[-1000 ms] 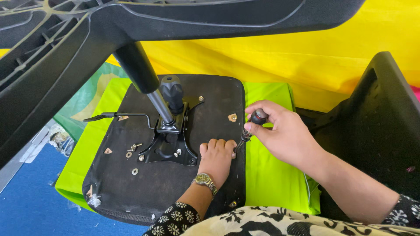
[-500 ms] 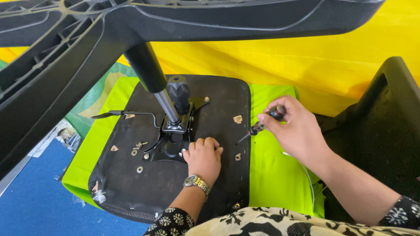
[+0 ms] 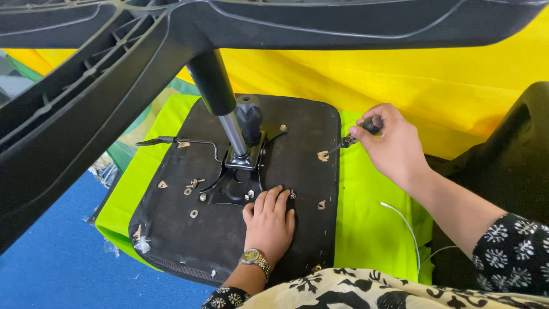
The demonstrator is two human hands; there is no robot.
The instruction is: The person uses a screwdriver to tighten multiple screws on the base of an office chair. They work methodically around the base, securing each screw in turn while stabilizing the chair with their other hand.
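Left hand (image 3: 270, 224): I rest it flat, fingers spread, on seat (image 3: 297, 171) beside bracket (image 3: 237, 186)
Right hand (image 3: 392, 146): I grip screwdriver (image 3: 354, 134)

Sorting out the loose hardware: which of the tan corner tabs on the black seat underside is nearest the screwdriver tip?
The tan tab by the seat's right edge, just left of the screwdriver; the others lie farther off.

Makeshift furniture-repair spot, likely a workshop floor

An upturned chair seat (image 3: 240, 189) is laid on green cloth (image 3: 372, 229) under the left hand (image 3: 269, 226); yellow sheeting (image 3: 446, 86) is hung beyond the right hand (image 3: 392, 143), loose screws (image 3: 193, 186) scattered left.
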